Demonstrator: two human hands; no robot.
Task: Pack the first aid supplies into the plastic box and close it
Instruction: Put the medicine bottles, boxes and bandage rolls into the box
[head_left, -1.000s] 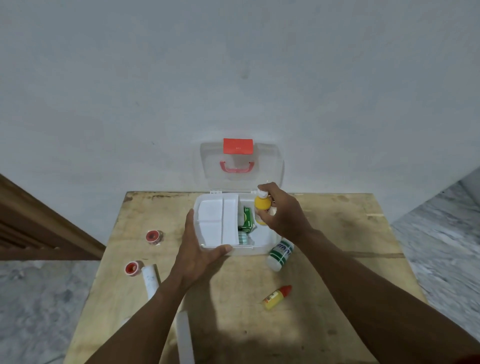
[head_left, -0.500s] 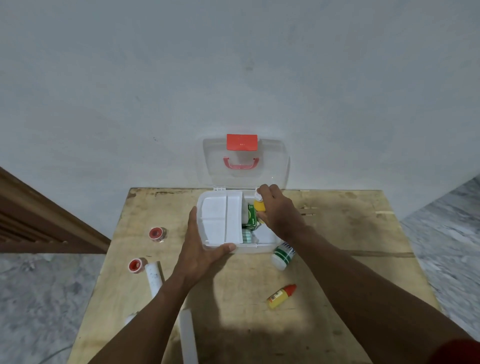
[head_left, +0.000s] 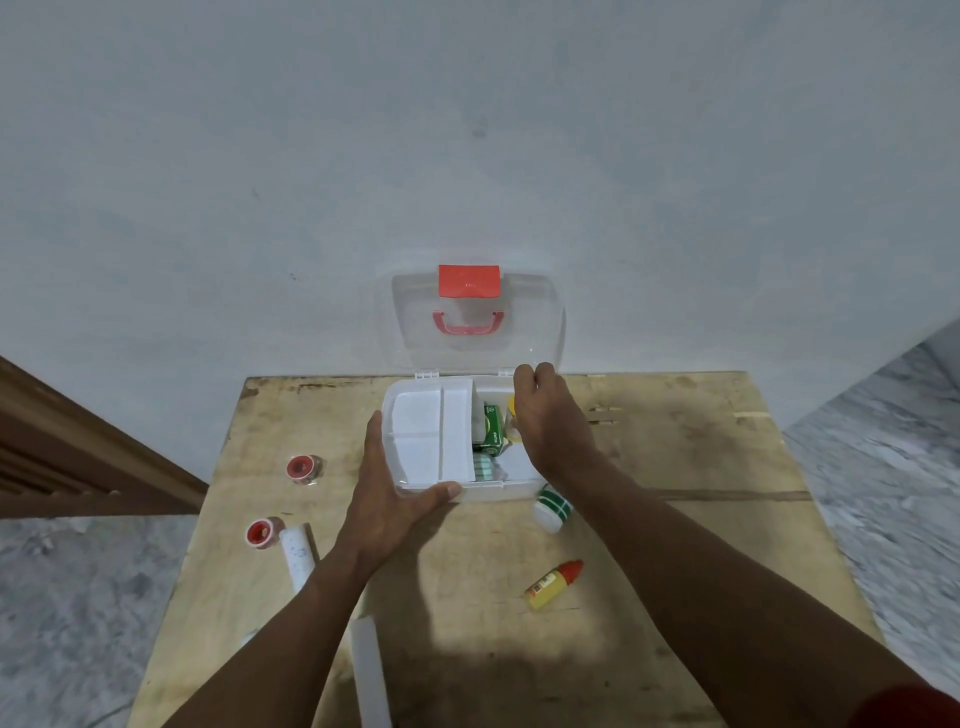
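The white plastic box (head_left: 506, 490) stands open at the table's far edge, its clear lid (head_left: 535, 322) with red latch and handle leaning on the wall. A white divider tray (head_left: 431, 431) fills its left half. A green carton (head_left: 492, 427) and a striped packet (head_left: 485, 467) lie in the right half. My left hand (head_left: 395, 499) grips the box's front left corner. My right hand (head_left: 550, 426) reaches into the right half, closed over a yellow bottle (head_left: 511, 405) that is mostly hidden beneath it.
On the wooden table (head_left: 675, 545) lie a white bottle with green bands (head_left: 551, 510), a small yellow bottle with a red cap (head_left: 553, 584), two red tape rolls (head_left: 302, 467) (head_left: 260, 532) and two white rolls (head_left: 297, 556) (head_left: 370, 670). The wall is just behind the box.
My right hand has lowered the yellow bottle from above the box down into its right half. The left hand has kept its hold on the box.
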